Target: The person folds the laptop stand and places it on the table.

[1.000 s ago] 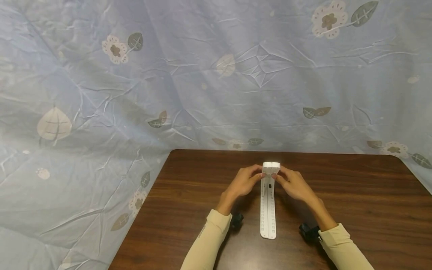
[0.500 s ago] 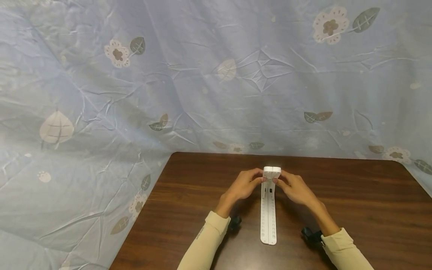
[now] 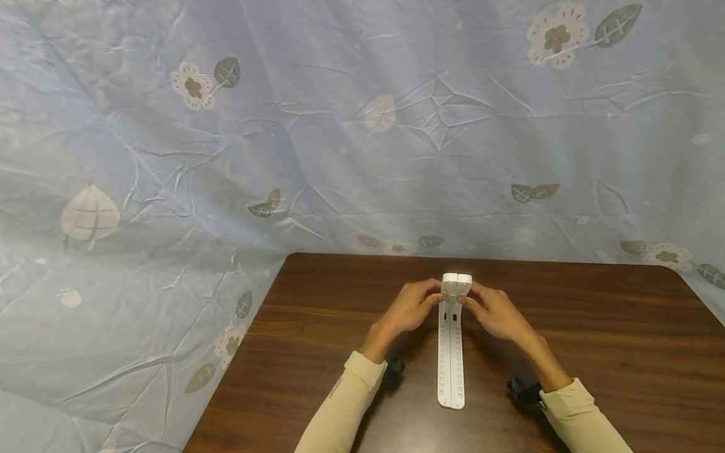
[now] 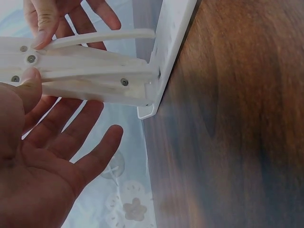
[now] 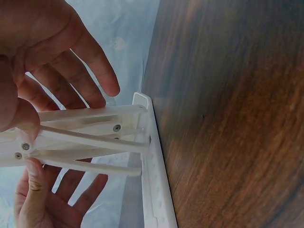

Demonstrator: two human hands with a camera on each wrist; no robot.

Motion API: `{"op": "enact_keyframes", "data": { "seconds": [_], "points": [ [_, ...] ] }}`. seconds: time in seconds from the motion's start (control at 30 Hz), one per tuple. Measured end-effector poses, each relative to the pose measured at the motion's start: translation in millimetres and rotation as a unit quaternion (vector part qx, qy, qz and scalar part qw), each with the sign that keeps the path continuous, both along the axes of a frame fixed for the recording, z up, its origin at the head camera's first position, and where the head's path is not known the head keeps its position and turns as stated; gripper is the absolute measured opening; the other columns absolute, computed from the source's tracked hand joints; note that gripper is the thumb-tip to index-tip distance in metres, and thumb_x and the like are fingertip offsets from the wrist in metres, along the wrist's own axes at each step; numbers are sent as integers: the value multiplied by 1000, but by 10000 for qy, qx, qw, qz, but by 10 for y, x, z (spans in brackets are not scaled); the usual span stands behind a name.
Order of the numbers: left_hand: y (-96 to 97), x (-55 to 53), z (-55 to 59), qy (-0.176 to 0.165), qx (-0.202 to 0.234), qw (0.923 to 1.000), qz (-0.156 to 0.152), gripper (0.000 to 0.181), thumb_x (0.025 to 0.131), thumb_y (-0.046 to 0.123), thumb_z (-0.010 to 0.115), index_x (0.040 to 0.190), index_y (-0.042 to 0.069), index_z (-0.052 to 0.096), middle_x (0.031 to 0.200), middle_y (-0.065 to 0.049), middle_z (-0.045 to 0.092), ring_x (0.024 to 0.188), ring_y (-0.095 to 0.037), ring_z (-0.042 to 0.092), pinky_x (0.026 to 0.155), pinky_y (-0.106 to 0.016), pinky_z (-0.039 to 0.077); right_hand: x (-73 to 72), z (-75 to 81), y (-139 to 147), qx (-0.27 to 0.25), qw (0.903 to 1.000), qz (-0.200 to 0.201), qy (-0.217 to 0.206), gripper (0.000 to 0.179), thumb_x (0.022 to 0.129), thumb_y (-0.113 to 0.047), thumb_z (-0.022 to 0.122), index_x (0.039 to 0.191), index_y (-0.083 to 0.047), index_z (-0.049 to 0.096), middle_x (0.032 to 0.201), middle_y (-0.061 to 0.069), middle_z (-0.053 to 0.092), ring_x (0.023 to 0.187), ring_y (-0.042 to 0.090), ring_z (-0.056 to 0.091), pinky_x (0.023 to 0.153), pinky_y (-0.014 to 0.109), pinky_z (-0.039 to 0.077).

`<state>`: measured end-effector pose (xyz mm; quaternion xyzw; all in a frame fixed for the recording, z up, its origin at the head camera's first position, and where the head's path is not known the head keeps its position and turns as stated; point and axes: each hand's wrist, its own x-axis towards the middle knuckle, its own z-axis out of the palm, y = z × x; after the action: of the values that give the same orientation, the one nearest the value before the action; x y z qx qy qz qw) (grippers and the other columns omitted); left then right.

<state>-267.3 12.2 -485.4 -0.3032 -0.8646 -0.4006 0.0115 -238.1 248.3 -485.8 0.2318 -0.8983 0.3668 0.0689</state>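
A white folding stand [image 3: 451, 352] lies lengthwise on the brown wooden table [image 3: 595, 327], its far end raised. My left hand [image 3: 410, 308] pinches that raised end from the left and my right hand [image 3: 495, 311] pinches it from the right. In the left wrist view the stand's white arms [image 4: 90, 71] fan out from screwed joints, my left thumb [image 4: 26, 88] on them and the other fingers spread below. In the right wrist view my right hand [image 5: 42, 42] holds the same arms [image 5: 85, 137] from above, with the left hand [image 5: 52, 199] beneath.
A wrinkled pale blue cloth with flowers and leaves [image 3: 362, 126] hangs behind and to the left of the table. Black wrist cameras [image 3: 523, 391] sit by both cream sleeves. The table's left edge [image 3: 238, 352] runs near my left arm.
Both hands keep their hold on the stand's far end. Only the head view shifts slightly.
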Motion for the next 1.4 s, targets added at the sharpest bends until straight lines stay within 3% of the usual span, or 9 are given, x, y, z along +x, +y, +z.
{"op": "enact_keyframes", "data": {
  "seconds": [0.27,0.43,0.57,0.9,1.17,1.4],
  "points": [
    [38,24,-18,128,-130,9998,110,27,110,21,61,131,10,72,130,-7,78,120,-22,75,103,-32,61,6,-39,-18,-35,9999,-75,101,31,110,-17,62,138,-5,63,130,28,74,122,52,70,98,69,58],
    [54,39,-31,220,-211,9994,149,25,110,21,61,130,10,71,128,-6,78,118,-21,75,100,-30,61,14,-54,-41,46,9995,-168,249,26,108,-12,64,133,-6,65,124,24,77,107,35,75,89,58,62],
    [56,46,-34,308,-240,9991,137,24,109,20,61,129,9,71,127,-6,78,115,-20,76,98,-29,62,17,-62,-48,89,9994,-231,256,25,107,-7,64,132,-6,66,121,21,78,95,25,70,83,50,60],
    [56,59,-36,360,-293,9988,170,23,109,18,62,127,9,72,125,-7,79,111,-19,76,95,-27,62,14,-71,-62,223,9985,-257,424,23,106,-3,63,128,-5,67,115,18,79,85,22,64,74,41,54],
    [26,65,-27,428,-318,9984,178,21,108,16,63,125,9,72,123,-7,79,110,-18,75,95,-28,62,18,-51,-58,221,9989,-141,382,26,106,-4,63,132,-5,65,122,20,78,104,31,75,86,52,62],
    [7,73,0,402,-327,9986,89,19,107,14,65,123,7,72,115,-8,79,99,-16,73,89,-26,60,31,-21,-45,191,9995,-67,258,22,106,-8,65,128,-5,66,114,15,80,98,23,74,82,43,61]
  ]
}}
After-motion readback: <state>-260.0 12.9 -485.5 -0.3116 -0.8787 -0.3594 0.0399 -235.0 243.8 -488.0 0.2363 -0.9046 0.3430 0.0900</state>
